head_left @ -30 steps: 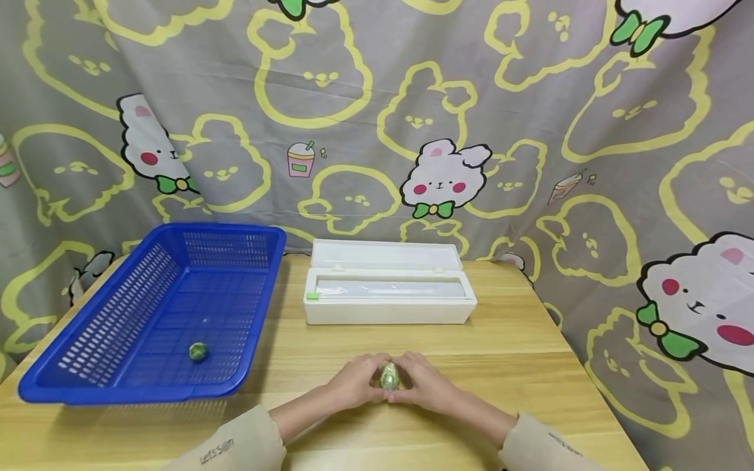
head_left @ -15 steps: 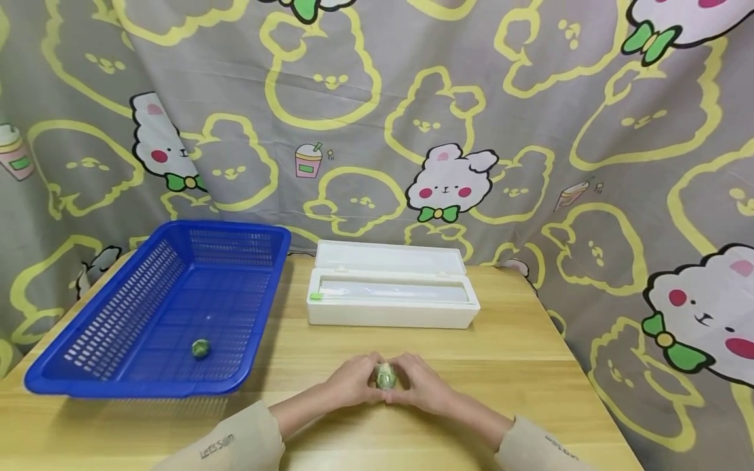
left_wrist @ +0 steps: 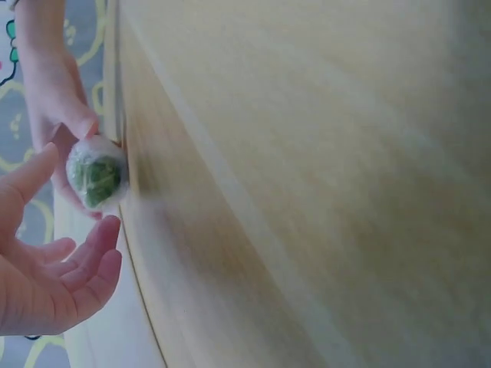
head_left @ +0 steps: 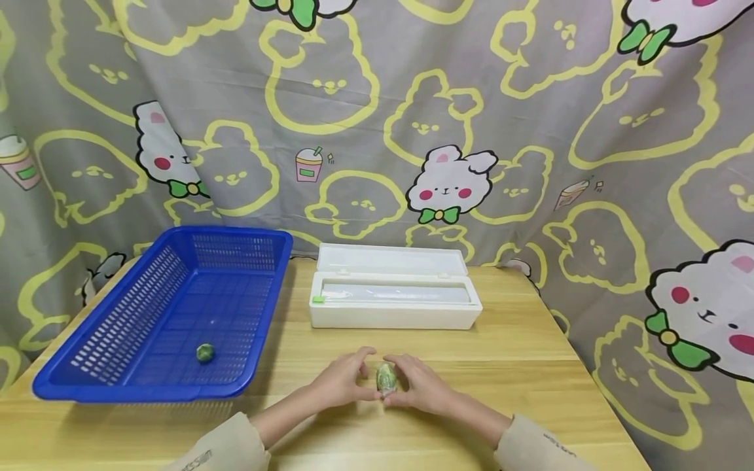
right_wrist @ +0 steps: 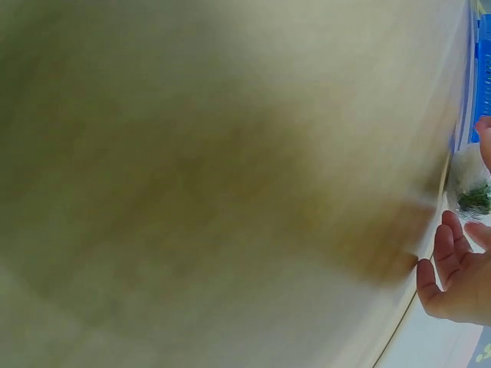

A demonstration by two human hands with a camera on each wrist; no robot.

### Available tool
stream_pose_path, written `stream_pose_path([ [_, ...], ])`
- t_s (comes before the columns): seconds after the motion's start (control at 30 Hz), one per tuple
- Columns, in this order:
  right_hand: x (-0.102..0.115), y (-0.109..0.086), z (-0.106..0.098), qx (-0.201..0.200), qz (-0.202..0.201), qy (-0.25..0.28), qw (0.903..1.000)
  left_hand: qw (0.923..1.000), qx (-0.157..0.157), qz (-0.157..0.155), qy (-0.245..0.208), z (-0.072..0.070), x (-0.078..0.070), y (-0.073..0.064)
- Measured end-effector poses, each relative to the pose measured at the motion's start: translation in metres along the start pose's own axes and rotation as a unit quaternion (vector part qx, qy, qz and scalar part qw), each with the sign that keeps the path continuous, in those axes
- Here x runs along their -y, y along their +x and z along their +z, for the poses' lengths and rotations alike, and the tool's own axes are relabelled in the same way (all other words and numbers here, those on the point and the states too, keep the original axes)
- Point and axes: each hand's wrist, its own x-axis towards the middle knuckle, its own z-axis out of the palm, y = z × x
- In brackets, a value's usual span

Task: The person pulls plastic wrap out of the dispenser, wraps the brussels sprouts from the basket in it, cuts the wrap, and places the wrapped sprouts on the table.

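Note:
Above the table in the head view, my right hand (head_left: pixel 424 386) holds a green Brussels sprout (head_left: pixel 386 378) wrapped in clear film between thumb and fingers. The film bunches pale at its lower end. My left hand (head_left: pixel 341 379) is spread just to its left, thumb tip close beside it and fingers apart. The left wrist view shows the wrapped sprout (left_wrist: pixel 97 175) against the right hand (left_wrist: pixel 57 100), with my left hand (left_wrist: pixel 61 276) loosely bent in front. At the right wrist view's edge, the sprout (right_wrist: pixel 472 184) and hand (right_wrist: pixel 456 268) are partly cut off.
A blue plastic basket (head_left: pixel 259 333) stands at the left, with one small green sprout (head_left: pixel 205 353) on its floor. Behind the hands, an open white cling film box (head_left: pixel 394 318) has its lid raised and a green slider at its left end. A patterned curtain (head_left: pixel 353 150) hangs behind the table.
My left hand has come away from the wrapped sprout, moving left with its fingers spreading. The right hand keeps holding it in nearly the same place. The head view has shifted slightly.

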Motion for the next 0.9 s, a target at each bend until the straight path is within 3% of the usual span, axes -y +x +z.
stream_pose_path([
  [0.4, -0.007, 0.000, -0.002, -0.019, 0.020, 0.002, 0.9996, 0.9983, -0.032, 0.006, -0.048, -0.017, -0.004, -0.007],
  [0.9, -0.038, -0.015, -0.028, -0.067, 0.073, -0.086, 0.9914, 0.9936, -0.085, -0.013, -0.073, -0.031, -0.008, -0.011],
])
